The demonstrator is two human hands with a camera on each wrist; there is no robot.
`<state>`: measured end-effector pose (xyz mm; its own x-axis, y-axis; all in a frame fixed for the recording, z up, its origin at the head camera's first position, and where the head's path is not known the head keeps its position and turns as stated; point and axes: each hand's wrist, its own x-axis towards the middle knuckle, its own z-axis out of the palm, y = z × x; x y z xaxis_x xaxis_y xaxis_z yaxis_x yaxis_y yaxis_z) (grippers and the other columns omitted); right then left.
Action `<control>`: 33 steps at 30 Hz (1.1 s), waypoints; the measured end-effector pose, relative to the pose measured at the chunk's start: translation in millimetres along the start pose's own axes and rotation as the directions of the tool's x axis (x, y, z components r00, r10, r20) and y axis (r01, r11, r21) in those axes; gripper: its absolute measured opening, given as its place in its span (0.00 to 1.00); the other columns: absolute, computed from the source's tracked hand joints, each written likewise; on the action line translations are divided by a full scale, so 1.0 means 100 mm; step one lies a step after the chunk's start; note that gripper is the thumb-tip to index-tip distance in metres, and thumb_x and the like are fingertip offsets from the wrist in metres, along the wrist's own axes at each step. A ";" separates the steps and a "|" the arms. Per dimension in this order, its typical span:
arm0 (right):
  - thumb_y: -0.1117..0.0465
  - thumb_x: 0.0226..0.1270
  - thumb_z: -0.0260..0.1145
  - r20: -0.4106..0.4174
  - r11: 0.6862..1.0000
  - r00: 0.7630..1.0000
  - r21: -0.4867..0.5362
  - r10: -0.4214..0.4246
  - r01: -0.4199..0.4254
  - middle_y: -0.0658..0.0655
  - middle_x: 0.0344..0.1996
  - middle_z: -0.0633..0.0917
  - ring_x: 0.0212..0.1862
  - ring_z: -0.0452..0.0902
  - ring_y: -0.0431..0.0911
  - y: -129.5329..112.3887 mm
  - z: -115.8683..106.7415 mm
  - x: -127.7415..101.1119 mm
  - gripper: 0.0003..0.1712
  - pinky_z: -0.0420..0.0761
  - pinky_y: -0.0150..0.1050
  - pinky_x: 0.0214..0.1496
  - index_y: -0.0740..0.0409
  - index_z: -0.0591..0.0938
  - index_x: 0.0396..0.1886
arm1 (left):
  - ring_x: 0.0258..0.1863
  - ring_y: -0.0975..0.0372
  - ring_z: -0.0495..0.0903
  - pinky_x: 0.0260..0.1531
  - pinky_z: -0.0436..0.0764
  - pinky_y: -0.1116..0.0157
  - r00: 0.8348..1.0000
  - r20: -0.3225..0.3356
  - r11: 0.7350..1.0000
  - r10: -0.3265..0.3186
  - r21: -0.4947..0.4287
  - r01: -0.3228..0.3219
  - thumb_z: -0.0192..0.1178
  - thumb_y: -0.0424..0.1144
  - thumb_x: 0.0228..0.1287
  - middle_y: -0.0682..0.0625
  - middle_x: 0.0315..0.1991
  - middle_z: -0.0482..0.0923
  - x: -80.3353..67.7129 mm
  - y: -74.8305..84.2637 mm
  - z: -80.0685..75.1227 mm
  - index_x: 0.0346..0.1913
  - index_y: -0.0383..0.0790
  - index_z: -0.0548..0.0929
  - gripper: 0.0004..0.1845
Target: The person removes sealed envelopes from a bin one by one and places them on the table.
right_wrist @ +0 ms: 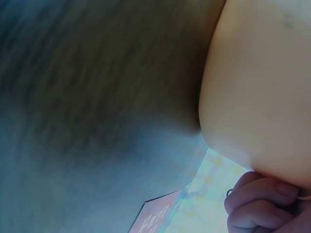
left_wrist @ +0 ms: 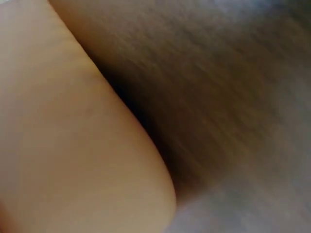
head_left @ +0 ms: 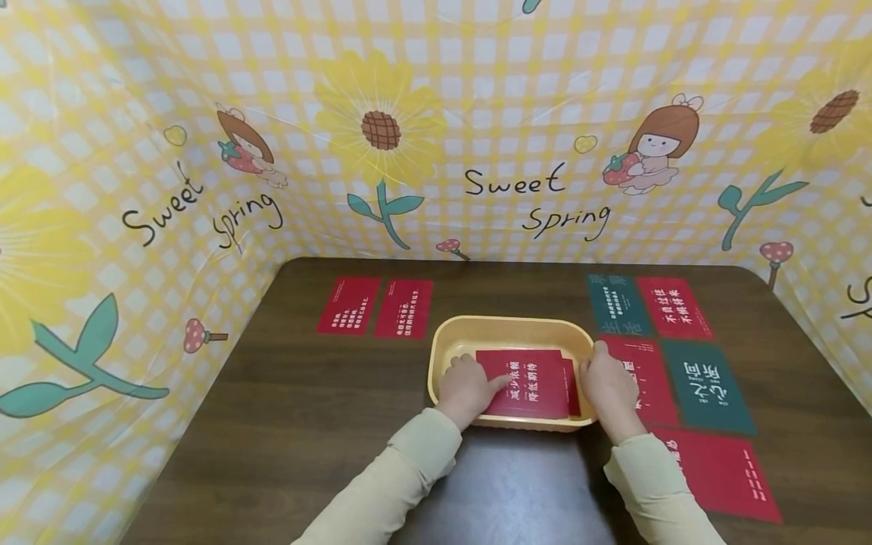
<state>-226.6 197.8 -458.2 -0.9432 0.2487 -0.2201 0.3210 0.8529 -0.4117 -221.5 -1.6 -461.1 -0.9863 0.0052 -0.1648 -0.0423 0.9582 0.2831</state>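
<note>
Between the tabletop's side edges, in a tray my right grip clamps, the red card lies rightward of my nearer left grip; whether that pinches it, I cannot tell.

yellow-white checked cloth walls | printed sunflowers, "Sweet Spring" lettering | dark wood-grain tabletop | pale sheen, near side

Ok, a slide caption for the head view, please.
On a brown table, the left hand touches a red card inside a yellow tray the right hand grips.
</note>
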 end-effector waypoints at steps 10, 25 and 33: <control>0.60 0.69 0.52 0.002 1.000 1.000 -0.004 0.009 -0.009 0.75 0.41 0.80 0.37 0.79 0.64 -0.01 0.01 0.00 0.21 0.79 0.59 0.41 0.69 0.65 0.55 | 0.32 0.56 0.78 0.29 0.80 0.62 0.996 -0.091 0.992 0.001 0.125 0.011 0.66 0.57 0.54 0.43 0.32 0.74 0.01 0.03 0.05 0.43 0.29 0.77 0.31; 0.60 0.69 0.51 0.007 1.000 1.000 0.005 0.006 -0.006 0.75 0.40 0.80 0.36 0.79 0.62 -0.02 0.01 0.00 0.20 0.79 0.58 0.40 0.69 0.65 0.54 | 0.31 0.58 0.77 0.27 0.81 0.65 0.985 -0.118 0.972 -0.123 0.184 0.143 0.66 0.69 0.44 0.43 0.32 0.72 0.00 0.04 0.07 0.40 0.30 0.74 0.41; 0.61 0.69 0.52 0.018 1.000 1.000 0.018 0.010 -0.010 0.74 0.40 0.80 0.34 0.78 0.60 0.00 -0.01 0.01 0.20 0.80 0.56 0.40 0.70 0.65 0.55 | 0.37 0.56 0.73 0.33 0.82 0.63 0.987 -0.082 0.982 -0.140 0.114 0.149 0.68 0.63 0.46 0.40 0.37 0.71 0.03 0.06 0.07 0.45 0.27 0.73 0.40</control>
<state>-227.9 198.2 -457.7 -0.9382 0.2489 -0.2405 0.3323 0.8420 -0.4250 -223.4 6.1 -466.6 -0.9804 -0.1525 -0.1250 -0.1701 0.9746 0.1455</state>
